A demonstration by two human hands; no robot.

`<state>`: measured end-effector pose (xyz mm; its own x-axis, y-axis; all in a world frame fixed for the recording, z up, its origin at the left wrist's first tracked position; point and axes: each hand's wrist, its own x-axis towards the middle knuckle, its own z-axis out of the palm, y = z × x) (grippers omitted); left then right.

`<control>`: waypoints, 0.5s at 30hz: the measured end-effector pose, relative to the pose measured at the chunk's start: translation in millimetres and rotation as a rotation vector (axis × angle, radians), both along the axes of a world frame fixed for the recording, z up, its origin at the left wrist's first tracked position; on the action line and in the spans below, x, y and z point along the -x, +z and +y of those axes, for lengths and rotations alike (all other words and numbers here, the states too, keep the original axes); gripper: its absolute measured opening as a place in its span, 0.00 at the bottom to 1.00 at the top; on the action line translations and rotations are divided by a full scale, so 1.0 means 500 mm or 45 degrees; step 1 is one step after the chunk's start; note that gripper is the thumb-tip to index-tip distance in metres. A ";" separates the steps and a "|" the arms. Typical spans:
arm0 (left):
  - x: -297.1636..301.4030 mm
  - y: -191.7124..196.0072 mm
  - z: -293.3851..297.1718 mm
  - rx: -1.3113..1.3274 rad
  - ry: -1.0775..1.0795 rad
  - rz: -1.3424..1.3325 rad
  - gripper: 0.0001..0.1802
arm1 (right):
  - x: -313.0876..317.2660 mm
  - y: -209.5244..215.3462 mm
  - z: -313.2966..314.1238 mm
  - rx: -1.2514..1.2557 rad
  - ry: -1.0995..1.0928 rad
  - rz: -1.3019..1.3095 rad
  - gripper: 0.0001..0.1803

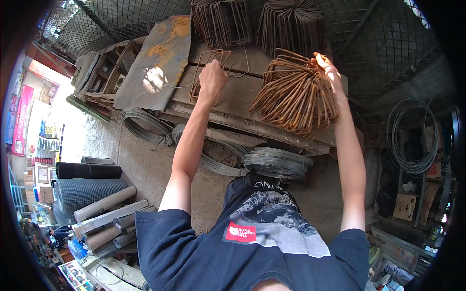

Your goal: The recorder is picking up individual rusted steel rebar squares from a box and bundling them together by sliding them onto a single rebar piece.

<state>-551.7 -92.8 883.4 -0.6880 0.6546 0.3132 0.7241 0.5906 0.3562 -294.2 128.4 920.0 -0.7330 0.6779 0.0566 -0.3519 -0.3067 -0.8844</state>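
My left hand (212, 80) is closed at the top of a few rusty rectangular steel stirrups (196, 83), which stand on the wooden bench. My right hand (329, 72) lies along the right side of a thick fanned bundle of rusty steel stirrups (293, 97). Its fingers reach past the bundle's far corner, and the thumb is hidden. A thin wire (167, 86) runs leftward from near my left hand over a grey sheet (150, 72) with yellow-orange stains.
Two darker stacks of stirrups (221, 24) stand at the bench's (242, 89) back, against wire mesh. Coils of grey wire (276, 162) lie below its front edge. Rolls of mesh (90, 194) are piled at left. Another wire coil (412, 140) hangs at right.
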 end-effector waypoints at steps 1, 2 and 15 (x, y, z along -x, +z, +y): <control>0.002 0.012 -0.004 0.000 0.003 0.001 0.07 | 0.001 0.003 -0.006 0.000 0.003 0.001 0.15; 0.004 0.022 -0.009 0.007 0.011 -0.015 0.07 | 0.003 0.007 -0.011 0.013 -0.024 -0.020 0.15; 0.063 0.034 -0.041 -0.245 -0.389 -0.548 0.12 | 0.014 0.030 -0.033 -0.029 -0.203 -0.188 0.14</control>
